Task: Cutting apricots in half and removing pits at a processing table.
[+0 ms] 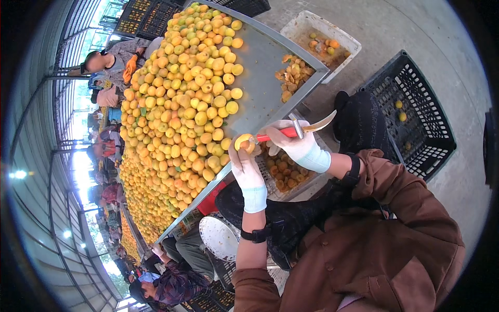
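Observation:
In a pale glove, my left hand (246,163) holds an orange-yellow apricot (244,143) at the table's edge. My right hand (296,144), gloved too, grips a red-handled tool (286,132) with a curved blade (321,121) pointing away from the fruit. The tool's other, metal end meets the apricot; how deep it goes is hidden. A big heap of apricots (187,105) covers much of the metal table (259,74) beyond my hands. Torn apricot pieces (294,76) lie in the table's corner. Below my right hand, a crate (275,187) holds apricot pieces.
A white tub (353,43) with fruit scraps stands beyond the table corner. A black plastic crate (440,128) with a few fruits is at the right. A co-worker in orange gloves (130,69) sits across the heap; another (175,280) is at the lower left, near a white round lid or basin (219,238).

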`<state>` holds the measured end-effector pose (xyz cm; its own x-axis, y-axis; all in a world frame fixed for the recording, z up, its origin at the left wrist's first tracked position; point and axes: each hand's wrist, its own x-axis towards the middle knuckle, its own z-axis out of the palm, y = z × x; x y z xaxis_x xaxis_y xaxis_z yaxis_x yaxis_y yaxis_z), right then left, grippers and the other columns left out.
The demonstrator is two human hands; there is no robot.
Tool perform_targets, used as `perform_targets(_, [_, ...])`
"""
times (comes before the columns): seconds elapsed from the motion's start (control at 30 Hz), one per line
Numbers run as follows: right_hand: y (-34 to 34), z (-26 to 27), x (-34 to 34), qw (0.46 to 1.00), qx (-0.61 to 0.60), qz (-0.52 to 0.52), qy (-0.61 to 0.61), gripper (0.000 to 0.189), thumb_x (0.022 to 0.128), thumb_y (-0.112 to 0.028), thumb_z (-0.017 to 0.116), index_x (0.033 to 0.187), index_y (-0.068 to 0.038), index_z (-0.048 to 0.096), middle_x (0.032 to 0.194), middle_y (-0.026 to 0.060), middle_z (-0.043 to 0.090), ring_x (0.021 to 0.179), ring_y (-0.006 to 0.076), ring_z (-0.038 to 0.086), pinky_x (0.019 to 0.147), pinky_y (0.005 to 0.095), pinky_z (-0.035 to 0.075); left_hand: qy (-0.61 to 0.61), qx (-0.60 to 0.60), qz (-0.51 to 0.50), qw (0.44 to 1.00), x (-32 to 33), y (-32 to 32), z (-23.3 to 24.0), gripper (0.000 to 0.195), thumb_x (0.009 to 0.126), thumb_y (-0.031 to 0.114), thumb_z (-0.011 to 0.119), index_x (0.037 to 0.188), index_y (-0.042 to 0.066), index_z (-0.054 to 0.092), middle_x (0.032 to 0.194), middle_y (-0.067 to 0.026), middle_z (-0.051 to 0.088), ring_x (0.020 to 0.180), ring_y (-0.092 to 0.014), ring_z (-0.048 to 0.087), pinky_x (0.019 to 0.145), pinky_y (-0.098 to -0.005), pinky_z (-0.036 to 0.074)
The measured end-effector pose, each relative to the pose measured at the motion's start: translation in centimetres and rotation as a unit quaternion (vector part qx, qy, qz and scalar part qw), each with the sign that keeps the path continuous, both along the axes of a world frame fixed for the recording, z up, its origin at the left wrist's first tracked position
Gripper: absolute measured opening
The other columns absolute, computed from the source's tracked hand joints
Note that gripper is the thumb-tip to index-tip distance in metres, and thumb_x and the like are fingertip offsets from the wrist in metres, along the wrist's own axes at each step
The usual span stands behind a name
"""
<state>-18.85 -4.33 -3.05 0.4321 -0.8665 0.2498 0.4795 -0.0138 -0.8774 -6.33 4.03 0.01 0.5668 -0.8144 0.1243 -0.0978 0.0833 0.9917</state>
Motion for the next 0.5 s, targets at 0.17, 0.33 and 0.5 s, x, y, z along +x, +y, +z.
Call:
perform_targets(0.17, [0.0, -1.2, 0.4, 0.993, -0.063, -0.071, 0.063, 0.019, 0.09, -0.004, 0.057, 0.108, -0.004, 0.063, 0.106, 0.0071, 0.066, 0.097, 0.0181, 0.065, 0.08, 0.0264, 0.052, 0.018, -0.017, 0.014, 1.0, -1.2, -0.4, 0.0, 0.038, 0.103, 0.022, 0.041, 0.132, -0.002, 0.04, 0.125, -0.0132, 0.049, 0.118, -0.021, 0.047, 0.106, -0.0346, 0.034])
perform_targets(0.33, [-1.2, 0.7, -0.3, 0.978, 0.201, 0.022, 0.048, 0.018, 0.092, -0.01, 0.057, 0.107, -0.004, 0.064, 0.102, 0.0059, 0.067, 0.094, 0.0166, 0.066, 0.08, 0.0264, 0.052, 0.089, -0.009, -0.003, 0.996, -0.8, -0.7, 0.3, 0.039, 0.101, 0.024, 0.045, 0.13, -0.001, 0.044, 0.127, -0.0127, 0.051, 0.119, -0.023, 0.05, 0.103, -0.0397, 0.04])
perform_targets(0.5, [-1.8, 0.3, 0.3, 0.921, 0.383, 0.051, -0.046, 0.027, 0.091, -0.02, 0.061, 0.105, 0.003, 0.064, 0.092, 0.0126, 0.07, 0.073, 0.0209, 0.07, 0.069, 0.0288, 0.057, 0.104, 0.0, -0.03, 0.994, -0.2, -0.9, 0.9, 0.043, 0.101, 0.026, 0.047, 0.133, -0.002, 0.043, 0.126, -0.0124, 0.052, 0.118, -0.021, 0.05, 0.104, -0.0349, 0.037])
